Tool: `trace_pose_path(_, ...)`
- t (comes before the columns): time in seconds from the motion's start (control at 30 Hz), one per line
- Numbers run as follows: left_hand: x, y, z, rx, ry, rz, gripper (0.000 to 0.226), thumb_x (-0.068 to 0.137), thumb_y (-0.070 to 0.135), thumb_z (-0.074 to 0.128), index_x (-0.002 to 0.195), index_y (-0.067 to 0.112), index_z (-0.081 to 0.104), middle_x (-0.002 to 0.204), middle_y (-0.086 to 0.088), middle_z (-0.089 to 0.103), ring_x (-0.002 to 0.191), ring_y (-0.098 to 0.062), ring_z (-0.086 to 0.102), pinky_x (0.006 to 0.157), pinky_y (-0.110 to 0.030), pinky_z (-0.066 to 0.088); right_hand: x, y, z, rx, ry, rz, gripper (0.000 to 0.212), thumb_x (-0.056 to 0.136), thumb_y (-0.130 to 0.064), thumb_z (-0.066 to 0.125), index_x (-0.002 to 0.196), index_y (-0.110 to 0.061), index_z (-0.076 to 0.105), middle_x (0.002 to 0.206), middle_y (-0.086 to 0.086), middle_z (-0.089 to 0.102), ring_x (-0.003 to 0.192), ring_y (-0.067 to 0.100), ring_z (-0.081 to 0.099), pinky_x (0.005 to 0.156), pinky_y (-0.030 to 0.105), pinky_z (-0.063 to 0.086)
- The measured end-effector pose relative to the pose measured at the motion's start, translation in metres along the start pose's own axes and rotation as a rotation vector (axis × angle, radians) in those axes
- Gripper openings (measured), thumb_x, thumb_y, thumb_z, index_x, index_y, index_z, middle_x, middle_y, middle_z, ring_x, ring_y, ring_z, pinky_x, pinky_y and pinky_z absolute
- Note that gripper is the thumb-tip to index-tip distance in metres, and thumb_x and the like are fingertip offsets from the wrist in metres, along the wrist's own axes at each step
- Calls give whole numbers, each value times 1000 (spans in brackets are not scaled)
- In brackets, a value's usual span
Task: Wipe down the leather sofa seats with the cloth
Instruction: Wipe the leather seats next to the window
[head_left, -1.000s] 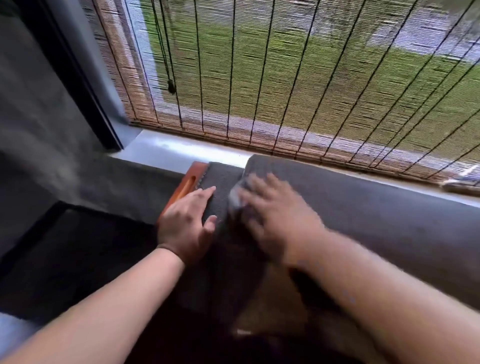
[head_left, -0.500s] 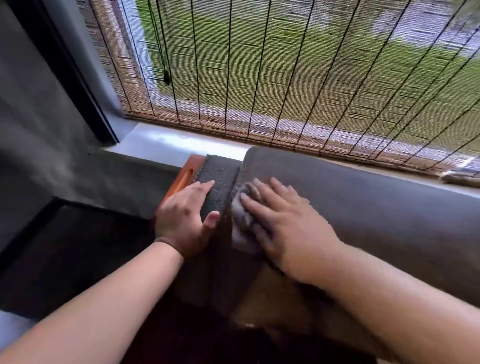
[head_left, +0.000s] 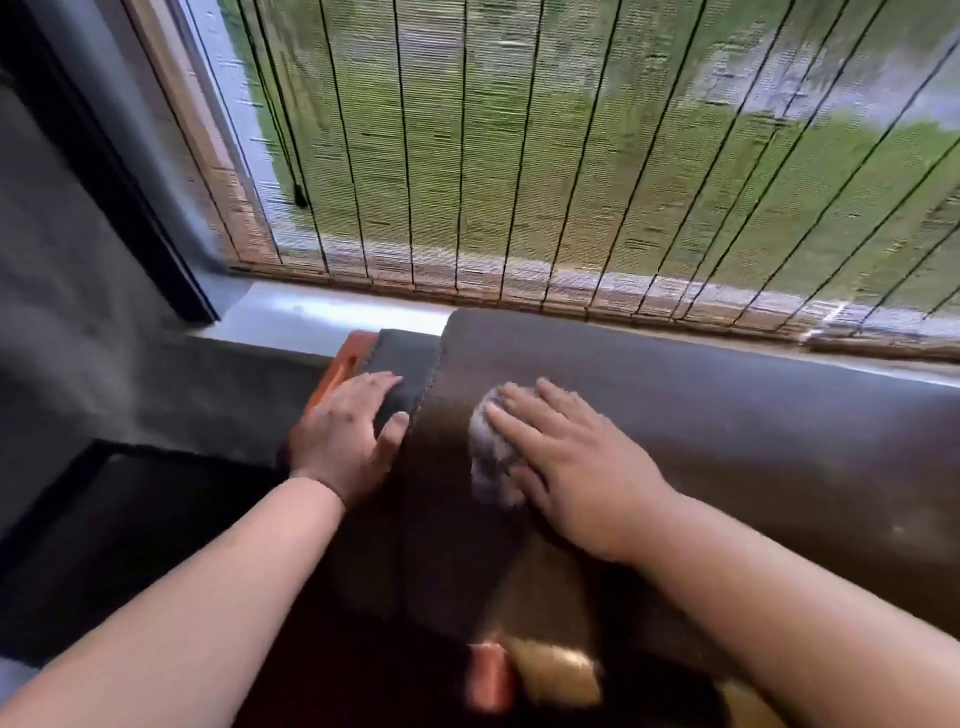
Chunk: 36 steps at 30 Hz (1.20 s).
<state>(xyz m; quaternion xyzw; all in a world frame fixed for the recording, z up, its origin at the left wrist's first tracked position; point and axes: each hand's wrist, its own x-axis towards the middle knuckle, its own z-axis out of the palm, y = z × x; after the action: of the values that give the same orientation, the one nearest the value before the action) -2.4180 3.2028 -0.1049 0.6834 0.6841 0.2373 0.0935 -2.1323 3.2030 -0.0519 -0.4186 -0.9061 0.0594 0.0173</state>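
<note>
My right hand (head_left: 574, 467) flat, fingers straight, pressing cloth (head_left: 491, 457) onto sofa back (head_left: 727, 415) to wipe; left hand (head_left: 345, 431) open, resting on end panel (head_left: 402, 364) for bracing

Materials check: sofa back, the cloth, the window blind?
Sofa back: dark brown leather or faux leather, smooth with a dull sheen. Cloth: soft grey fabric, bunched under the right hand. Window blind: likely woven bamboo or reed slats, dark cords.
</note>
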Motion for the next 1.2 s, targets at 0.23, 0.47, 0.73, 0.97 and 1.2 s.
trace_pose_path(0.23,26,105,21,70,9,50,65,90,60,38,141,26,60,154,-4,53,143,-27,47,118,-48,39,-25,103,-36,42,52,683,54,106,-31,37,160,-32,32,168,8,26,145,45,31,120,55,28)
trace_pose_path(0.47,23,114,39,78,144,191,60,88,45,43,130,15,75,144,-9,65,138,-32,58,116,-50,42,-27,58,-14,80,-40,228,67,100,-69,22,161,-43,21,172,-8,19,158,32,13,127,50,10)
trace_pose_path(0.73,20,121,39,40,200,221,58,88,41,44,124,11,77,140,-10,68,134,-34,61,112,-54,45,-1,129,-36,87,-17,564,58,105,-59,25,148,-27,47,158,8,43,147,33,35,123,48,26)
trace_pose_path(0.97,23,118,42,63,196,231,58,89,43,43,127,13,76,140,-9,68,133,-33,61,112,-53,45,-65,118,-22,68,28,470,58,107,-53,31,162,-34,29,171,-6,23,158,25,17,127,38,5)
trace_pose_path(1.2,22,121,39,97,154,179,55,88,45,46,130,21,72,143,-3,66,135,-27,58,116,-49,42,-82,88,-1,57,77,396,58,104,-50,33,160,-34,33,171,0,25,157,33,19,128,47,11)
